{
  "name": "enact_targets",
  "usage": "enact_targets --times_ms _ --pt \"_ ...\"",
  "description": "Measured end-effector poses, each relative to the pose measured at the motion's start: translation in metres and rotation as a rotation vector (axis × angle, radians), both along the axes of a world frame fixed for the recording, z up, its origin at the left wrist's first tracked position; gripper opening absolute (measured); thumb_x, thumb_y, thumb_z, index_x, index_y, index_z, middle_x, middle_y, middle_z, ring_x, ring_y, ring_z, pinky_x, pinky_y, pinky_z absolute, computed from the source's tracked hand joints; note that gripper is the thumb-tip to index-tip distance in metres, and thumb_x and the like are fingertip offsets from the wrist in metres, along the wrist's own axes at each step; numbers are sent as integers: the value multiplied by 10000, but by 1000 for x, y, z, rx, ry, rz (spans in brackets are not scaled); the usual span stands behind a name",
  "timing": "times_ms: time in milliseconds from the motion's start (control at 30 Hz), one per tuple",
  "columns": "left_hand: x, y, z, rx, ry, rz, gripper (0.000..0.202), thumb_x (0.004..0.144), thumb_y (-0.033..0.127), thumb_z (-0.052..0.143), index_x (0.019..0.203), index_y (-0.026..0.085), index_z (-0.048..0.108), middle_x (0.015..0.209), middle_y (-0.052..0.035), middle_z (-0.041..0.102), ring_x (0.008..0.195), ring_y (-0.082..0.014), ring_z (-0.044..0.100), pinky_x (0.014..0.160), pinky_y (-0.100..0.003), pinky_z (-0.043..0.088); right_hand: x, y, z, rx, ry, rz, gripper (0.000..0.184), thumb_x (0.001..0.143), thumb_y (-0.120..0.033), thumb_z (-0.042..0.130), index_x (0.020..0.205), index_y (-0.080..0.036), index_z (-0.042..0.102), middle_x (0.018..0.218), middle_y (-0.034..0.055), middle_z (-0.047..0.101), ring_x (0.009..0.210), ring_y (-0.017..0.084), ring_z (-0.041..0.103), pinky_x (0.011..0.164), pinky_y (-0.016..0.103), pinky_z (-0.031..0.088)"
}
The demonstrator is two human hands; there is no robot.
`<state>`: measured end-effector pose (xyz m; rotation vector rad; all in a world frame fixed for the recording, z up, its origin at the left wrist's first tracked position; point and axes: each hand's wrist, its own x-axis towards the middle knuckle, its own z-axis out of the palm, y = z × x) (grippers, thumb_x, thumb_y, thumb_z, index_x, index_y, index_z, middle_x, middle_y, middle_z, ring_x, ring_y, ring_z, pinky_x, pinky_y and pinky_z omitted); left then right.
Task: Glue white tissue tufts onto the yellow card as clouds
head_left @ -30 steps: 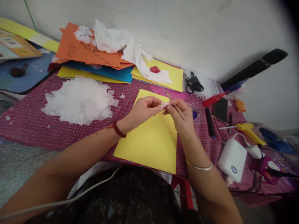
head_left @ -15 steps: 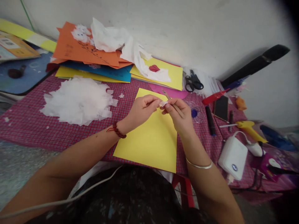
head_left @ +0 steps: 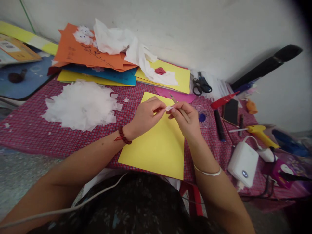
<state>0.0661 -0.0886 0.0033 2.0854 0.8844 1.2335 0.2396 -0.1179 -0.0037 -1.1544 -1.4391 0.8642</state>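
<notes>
Between my two hands is a small piece of white tissue paper (head_left: 168, 108), pinched by the fingertips of both. My left hand (head_left: 148, 113) is closed on its left end. My right hand (head_left: 186, 117) pinches the other end and also keeps a thin stick, like a pencil or brush (head_left: 173, 98), tucked across its fingers. Below the hands lies a sheet of yellow paper (head_left: 156, 146), flat on the checked cloth. A heap of cut white tissue squares (head_left: 81, 105) spreads to the left.
Orange sheets (head_left: 73, 48), with a white tissue (head_left: 112, 39) on top, lie at the back. Black scissors (head_left: 201, 85) rest behind my right hand. To the right are a palette with blue paint (head_left: 202, 117), a marker (head_left: 219, 126), a phone (head_left: 230, 112), a yellow glue gun (head_left: 262, 134) and a white power bank (head_left: 243, 164).
Both hands stay over the yellow sheet, still pinching the tissue. The left hand's fingers have shifted slightly, and the tissue piece sits a little farther left.
</notes>
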Motion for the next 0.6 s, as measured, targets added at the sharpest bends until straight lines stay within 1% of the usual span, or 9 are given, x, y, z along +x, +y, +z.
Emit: enact_targets --times_ms 167,267,433,500,567,600 --pt "0 0 0 -12 7 -15 135 872 140 550 769 186 624 798 -25 628 775 -148 553 702 -278 396 -1 0 0 -8 -39 -5 209 830 -415 677 832 -215 616 733 -19 669 634 114 630 627 271 559" --pt "1 0 -1 15 5 -26 141 878 140 546 763 178 619 788 -28 621 775 -145 558 698 -275 400 -2 0 1 4 -52 6 182 829 -384 671 827 -211 614 731 -19 661 632 110 621 625 266 555" --pt "1 0 -3 82 43 -7 144 888 159 553 760 173 615 769 -25 624 768 -137 576 687 -263 430 -3 -1 2 12 -80 1 163 829 -358 661 823 -204 610 729 -22 654 626 105 620 616 257 546" --pt "2 1 -5 116 31 1 107 891 182 565 804 169 626 793 -26 636 770 -134 585 687 -258 454 -3 -2 3 15 -84 -1 163 833 -357 657 825 -202 611 727 -23 652 626 103 618 616 253 544" --pt "2 1 -7 138 2 13 63 878 182 585 912 166 636 850 -28 650 771 -126 594 686 -249 477 -2 -2 2 14 -81 -7 179 832 -374 659 824 -203 607 726 -23 652 624 104 618 611 252 541" --pt "3 1 -8 141 -12 17 120 867 167 590 980 166 631 887 -30 655 772 -119 598 687 -242 486 -2 -2 2 12 -78 -9 191 831 -387 661 824 -205 604 724 -23 652 619 105 618 607 252 539"
